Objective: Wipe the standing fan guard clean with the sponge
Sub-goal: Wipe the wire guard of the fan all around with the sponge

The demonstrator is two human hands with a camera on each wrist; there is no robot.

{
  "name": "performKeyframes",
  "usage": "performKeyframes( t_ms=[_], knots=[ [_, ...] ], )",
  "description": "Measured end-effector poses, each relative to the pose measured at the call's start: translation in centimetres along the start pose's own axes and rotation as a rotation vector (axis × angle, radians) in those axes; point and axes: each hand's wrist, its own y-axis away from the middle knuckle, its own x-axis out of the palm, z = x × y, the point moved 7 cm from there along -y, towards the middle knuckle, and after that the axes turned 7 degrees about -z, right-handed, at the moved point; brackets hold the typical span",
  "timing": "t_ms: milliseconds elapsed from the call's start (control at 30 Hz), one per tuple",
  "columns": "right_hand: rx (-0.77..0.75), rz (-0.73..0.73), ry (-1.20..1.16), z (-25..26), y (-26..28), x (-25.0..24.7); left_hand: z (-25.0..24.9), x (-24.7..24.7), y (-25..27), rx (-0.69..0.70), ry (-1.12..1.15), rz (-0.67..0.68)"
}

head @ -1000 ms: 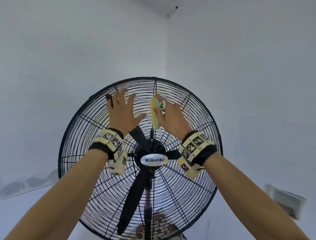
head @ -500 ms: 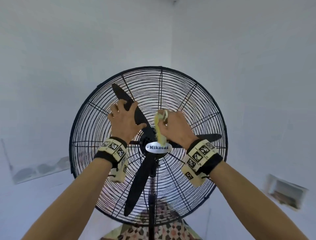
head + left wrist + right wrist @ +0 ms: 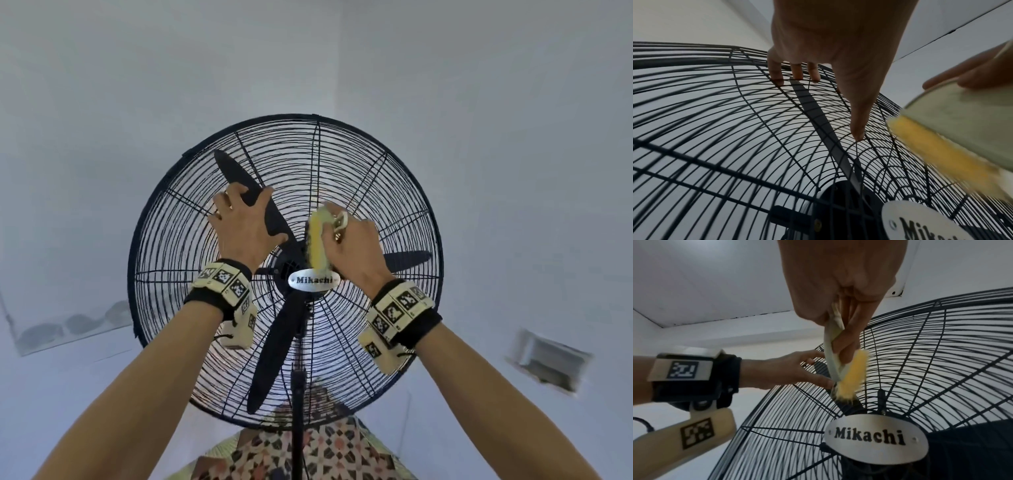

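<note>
The black wire fan guard [image 3: 376,192] fills the middle of the head view, with a silver Mikachi badge [image 3: 314,280] at its hub. My right hand [image 3: 337,236] grips a yellow sponge [image 3: 317,240] with a pale backing and holds it against the wires just above the badge. The right wrist view shows the sponge [image 3: 853,374] pinched between fingers and thumb. My left hand [image 3: 253,219] lies spread on the guard up and left of the hub. Its fingertips [image 3: 797,73] and thumb touch the wires [image 3: 735,129]. The sponge [image 3: 941,146] is blurred at the right.
Black blades [image 3: 239,178] sit still behind the guard. The fan pole [image 3: 298,411] drops to a patterned tile floor [image 3: 325,452]. White walls meet in a corner behind. A pale box [image 3: 548,363] hangs on the right wall and a shelf [image 3: 68,325] on the left.
Both hands have slid down the guard from its upper part toward the hub. The sponge now sits just above the badge. The left hand stays spread.
</note>
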Motion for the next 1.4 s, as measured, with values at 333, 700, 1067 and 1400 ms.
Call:
performKeyframes(
  t_ms=[333, 700, 1067, 1400],
  knots=[
    [0.031, 0.120, -0.047, -1.4, 4.9, 1.3, -0.3, -0.6, 0.5, -0.018, -0.002, -0.005],
    [0.082, 0.115, -0.059, -2.1, 5.9, 2.3, -0.2, -1.0, 1.0, -0.015, -0.025, -0.024],
    [0.030, 0.152, -0.127, -1.4, 11.2, 5.2, -0.2, -0.8, 1.1, -0.006, -0.031, -0.019],
    [0.014, -0.098, 0.007, 0.3, 10.7, 6.8, -0.3, -0.6, 1.1, 0.004, -0.069, -0.041]
  ],
)
